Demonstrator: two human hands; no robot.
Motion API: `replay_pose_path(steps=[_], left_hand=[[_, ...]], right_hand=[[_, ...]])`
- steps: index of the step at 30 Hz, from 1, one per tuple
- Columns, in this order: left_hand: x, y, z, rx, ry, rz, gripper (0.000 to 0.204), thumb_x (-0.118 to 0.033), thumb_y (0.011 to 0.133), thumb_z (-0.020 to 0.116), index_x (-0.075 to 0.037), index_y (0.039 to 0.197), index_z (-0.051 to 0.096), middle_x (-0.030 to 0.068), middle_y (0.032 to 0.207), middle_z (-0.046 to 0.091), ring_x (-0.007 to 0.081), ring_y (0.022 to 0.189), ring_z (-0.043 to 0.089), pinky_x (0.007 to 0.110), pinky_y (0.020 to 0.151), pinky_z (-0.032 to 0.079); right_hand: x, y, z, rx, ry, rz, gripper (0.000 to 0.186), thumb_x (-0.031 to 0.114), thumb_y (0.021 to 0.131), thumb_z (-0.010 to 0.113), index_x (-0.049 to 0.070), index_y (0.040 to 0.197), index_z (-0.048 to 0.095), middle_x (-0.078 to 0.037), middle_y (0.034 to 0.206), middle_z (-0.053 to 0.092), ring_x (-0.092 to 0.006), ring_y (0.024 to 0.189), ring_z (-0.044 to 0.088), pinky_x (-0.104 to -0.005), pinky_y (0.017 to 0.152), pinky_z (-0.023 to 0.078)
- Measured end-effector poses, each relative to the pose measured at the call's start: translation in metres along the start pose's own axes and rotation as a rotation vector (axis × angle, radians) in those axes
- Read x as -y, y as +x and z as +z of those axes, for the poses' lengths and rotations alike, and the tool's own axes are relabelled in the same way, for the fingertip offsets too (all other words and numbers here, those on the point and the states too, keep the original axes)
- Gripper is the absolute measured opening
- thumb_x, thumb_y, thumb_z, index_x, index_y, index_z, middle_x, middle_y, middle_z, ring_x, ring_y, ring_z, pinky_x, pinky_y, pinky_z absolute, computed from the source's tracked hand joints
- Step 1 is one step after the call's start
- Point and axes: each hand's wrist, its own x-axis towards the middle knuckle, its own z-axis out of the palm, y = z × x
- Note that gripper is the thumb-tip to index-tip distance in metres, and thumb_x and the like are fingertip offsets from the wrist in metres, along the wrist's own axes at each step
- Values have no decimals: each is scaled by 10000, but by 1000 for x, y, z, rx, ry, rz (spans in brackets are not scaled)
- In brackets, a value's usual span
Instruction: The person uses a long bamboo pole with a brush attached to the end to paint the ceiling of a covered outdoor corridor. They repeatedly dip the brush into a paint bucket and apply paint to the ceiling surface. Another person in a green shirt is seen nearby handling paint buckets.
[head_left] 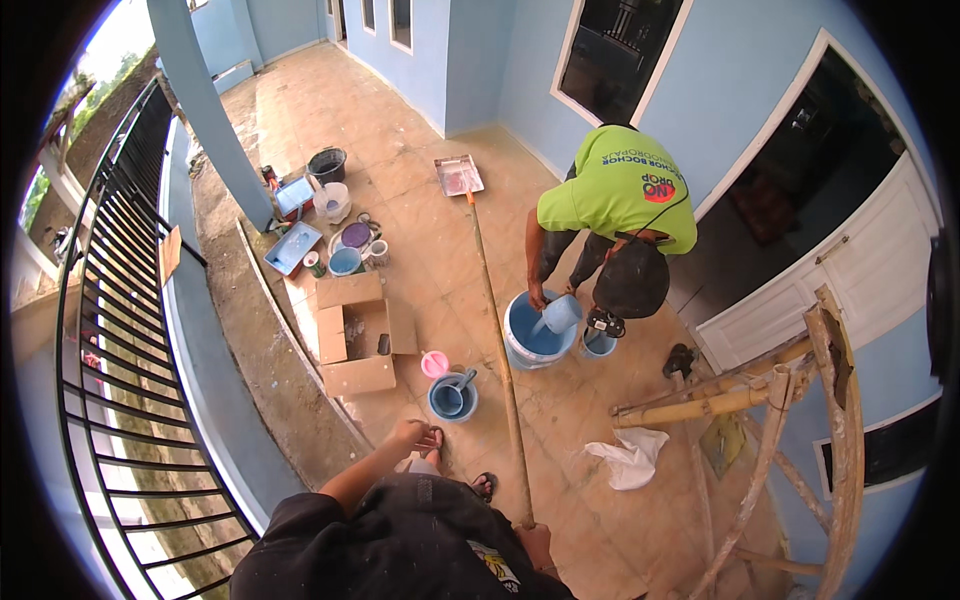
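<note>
My right hand (pixel 537 545) is closed round the lower end of a long bamboo pole (pixel 505 380). The pole slopes away to an orange roller handle (pixel 471 199) at its far end, and the roller rests in a paint tray (pixel 446 176) on the floor. My left hand (pixel 410 433) hangs in front of me, fingers loosely apart, with nothing visible in it. Beyond it stands a small bucket (pixel 470 408) with a blue dipper (pixel 452 400) inside. A pink tub (pixel 434 364) sits just behind that bucket.
At the right, a co-worker in a green shirt (pixel 610 200) bends over a bucket (pixel 527 355), holding a blue jug (pixel 562 315). An open cardboard box (pixel 358 376) and several paint containers stand left. A bamboo trestle (pixel 740 400), white cloth (pixel 630 458) and black railing (pixel 100 300) flank the floor.
</note>
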Motion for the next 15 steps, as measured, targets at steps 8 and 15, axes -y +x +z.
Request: replay_pose_path(steps=[8,15], left_hand=[[5,16,-65,-131,36,-4,391,-191,982,531,17,1312,504,224,1026,695,349,822,720,469,699,609],[23,5,-124,-208,2,-16,375,-196,998,525,47,1283,534,223,1005,689,334,831,723,447,698,602]], right_hand=[[123,106,31,88,129,205,257,164,782,701,12,615,578,-67,534,562,-170,445,563,-335,397,416],[183,142,56,109,213,333,195,98,782,673,-4,672,549,-82,551,539,-177,420,517,-349,382,380]])
